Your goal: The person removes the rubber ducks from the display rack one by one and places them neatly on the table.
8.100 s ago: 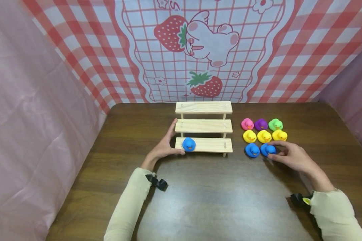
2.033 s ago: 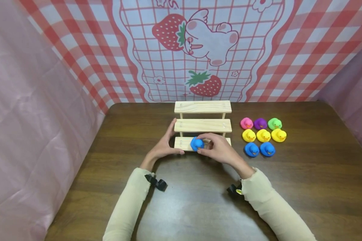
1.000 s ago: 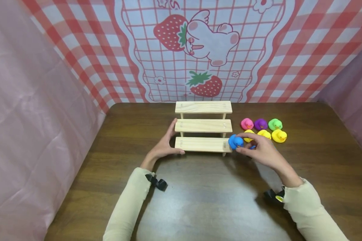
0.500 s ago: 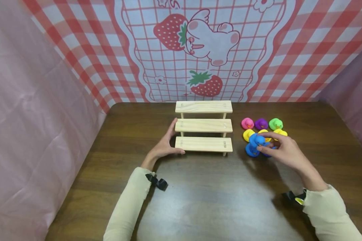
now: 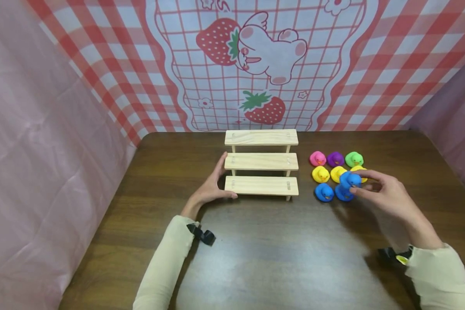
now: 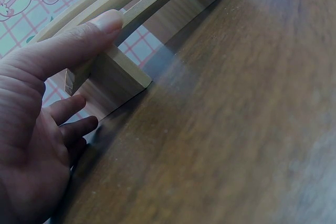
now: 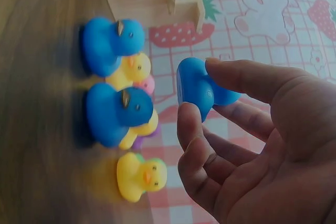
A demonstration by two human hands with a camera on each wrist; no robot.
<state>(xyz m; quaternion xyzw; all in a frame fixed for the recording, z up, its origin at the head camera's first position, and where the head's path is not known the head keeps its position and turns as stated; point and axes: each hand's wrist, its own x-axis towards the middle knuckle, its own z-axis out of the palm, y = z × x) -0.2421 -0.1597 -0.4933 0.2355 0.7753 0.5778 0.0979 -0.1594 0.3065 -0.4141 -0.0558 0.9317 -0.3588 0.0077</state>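
Observation:
In the head view, my right hand (image 5: 389,197) pinches a blue rubber duck (image 5: 348,179) between thumb and fingers, above the table. Below it, two more blue ducks stand in a row; the left one (image 5: 323,192) shows fully, the right one (image 5: 343,194) is partly covered. The right wrist view shows the held duck (image 7: 194,85) apart from them. My left hand (image 5: 210,189) holds the left end of a three-tier wooden shelf (image 5: 261,161). In the left wrist view its thumb (image 6: 79,45) presses the bottom tier's front edge, with fingers by the end. All tiers are bare.
Behind the blue ducks stand yellow ducks (image 5: 320,175), one partly behind my right hand. At the back are a pink duck (image 5: 317,159), a purple duck (image 5: 335,159) and a green duck (image 5: 354,159). A checked cloth (image 5: 193,77) hangs behind the wooden table (image 5: 263,249).
A blue duck stood on the bottom tier's left; my right hand slid it rightward, lifted it off and carried it right, over the other blue ducks. My left hand stays on the shelf.

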